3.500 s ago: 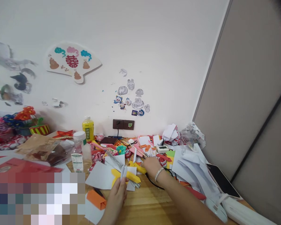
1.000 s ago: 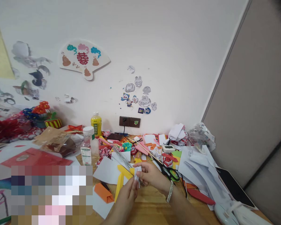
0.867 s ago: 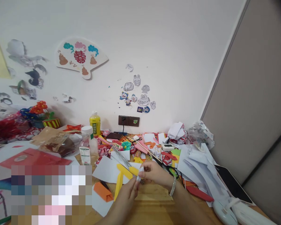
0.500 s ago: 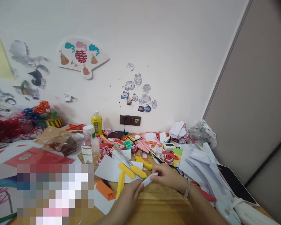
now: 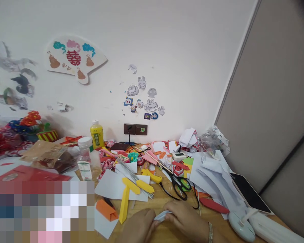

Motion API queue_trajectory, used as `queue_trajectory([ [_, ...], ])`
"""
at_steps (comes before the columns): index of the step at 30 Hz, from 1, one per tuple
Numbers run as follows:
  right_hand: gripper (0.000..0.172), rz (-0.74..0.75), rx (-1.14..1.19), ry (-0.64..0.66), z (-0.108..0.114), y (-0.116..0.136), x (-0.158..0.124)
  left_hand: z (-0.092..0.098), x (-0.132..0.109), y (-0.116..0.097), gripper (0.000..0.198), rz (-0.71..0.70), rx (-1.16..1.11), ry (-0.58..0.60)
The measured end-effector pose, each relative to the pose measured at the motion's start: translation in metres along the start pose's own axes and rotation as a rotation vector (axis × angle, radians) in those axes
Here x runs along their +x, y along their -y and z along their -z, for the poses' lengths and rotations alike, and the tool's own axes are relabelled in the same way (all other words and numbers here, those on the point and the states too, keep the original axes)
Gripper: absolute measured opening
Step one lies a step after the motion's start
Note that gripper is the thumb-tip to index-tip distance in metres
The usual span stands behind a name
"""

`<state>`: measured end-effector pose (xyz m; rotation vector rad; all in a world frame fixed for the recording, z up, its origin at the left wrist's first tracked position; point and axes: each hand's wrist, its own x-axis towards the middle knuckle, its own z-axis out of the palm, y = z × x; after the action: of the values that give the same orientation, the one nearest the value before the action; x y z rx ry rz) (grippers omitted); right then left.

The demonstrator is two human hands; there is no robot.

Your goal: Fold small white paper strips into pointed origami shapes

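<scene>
Between my two hands, low in the head view, is a small folded piece of white paper (image 5: 163,215). My left hand (image 5: 140,223) pinches its left end and my right hand (image 5: 183,216), with a bracelet at the wrist, grips the right end. Just beyond them lie folded yellow paper strips (image 5: 124,204) and an orange folded paper piece (image 5: 106,210). Thin metal wires (image 5: 131,172) rest on a white sheet (image 5: 108,184). A yellow glue gun (image 5: 152,176) and black-handled scissors (image 5: 180,187) lie farther back.
A clear jar (image 5: 85,162) and a yellow drink bottle (image 5: 97,134) stand at the left. Paper scraps and wrapped candies crowd the back. On the right are stacked white papers (image 5: 212,175), a dark tablet-like panel (image 5: 250,192) and a white lamp-like object (image 5: 243,226). A blurred patch hides the lower left.
Both hands have moved down toward me with the white paper, away from the wires and yellow strips. The scissors now show fully. The view has shifted slightly right.
</scene>
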<state>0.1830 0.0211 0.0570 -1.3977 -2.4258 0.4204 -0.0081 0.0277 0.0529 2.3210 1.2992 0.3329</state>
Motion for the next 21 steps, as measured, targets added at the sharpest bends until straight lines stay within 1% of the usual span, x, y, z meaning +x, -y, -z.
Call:
queue_trajectory([
  [3, 0.019, 0.011, -0.022, -0.011, -0.004, -0.001, 0.0, -0.001, 0.0, 0.0, 0.03, 0.003, 0.041, -0.028],
  [6, 0.017, 0.012, -0.107, -0.004, -0.006, -0.002, 0.002, 0.0, 0.001, 0.001, 0.03, 0.002, 0.059, -0.013],
  [8, 0.017, 0.029, -0.162, 0.012, -0.004, -0.002, 0.005, 0.001, 0.002, 0.003, 0.03, 0.012, 0.021, 0.005],
  [10, 0.018, 0.009, -0.186, 0.001, 0.0, -0.004, 0.009, 0.003, 0.004, 0.006, 0.028, 0.038, -0.078, -0.016],
  [11, 0.019, -0.016, -0.176, -0.018, 0.003, -0.006, 0.012, 0.004, 0.005, 0.008, 0.028, 0.055, -0.142, -0.051],
  [14, 0.024, -0.119, -0.106, -0.124, 0.015, -0.01, 0.028, 0.005, 0.01, 0.015, 0.031, 0.118, -0.295, -0.212],
  [16, 0.029, -0.22, -0.133, -0.217, 0.021, -0.013, 0.045, 0.005, 0.012, 0.018, 0.032, 0.147, -0.333, -0.263],
  [19, 0.028, -0.368, -0.283, -0.325, 0.024, -0.015, 0.076, 0.004, 0.01, 0.018, 0.029, 0.135, -0.285, -0.233],
  [20, 0.029, -0.415, -0.34, -0.346, 0.023, -0.016, 0.086, 0.004, 0.009, 0.017, 0.028, 0.123, -0.256, -0.217],
  [21, 0.029, -0.428, -0.36, -0.354, 0.021, -0.017, 0.095, 0.005, 0.007, 0.015, 0.027, 0.117, -0.226, -0.199],
])
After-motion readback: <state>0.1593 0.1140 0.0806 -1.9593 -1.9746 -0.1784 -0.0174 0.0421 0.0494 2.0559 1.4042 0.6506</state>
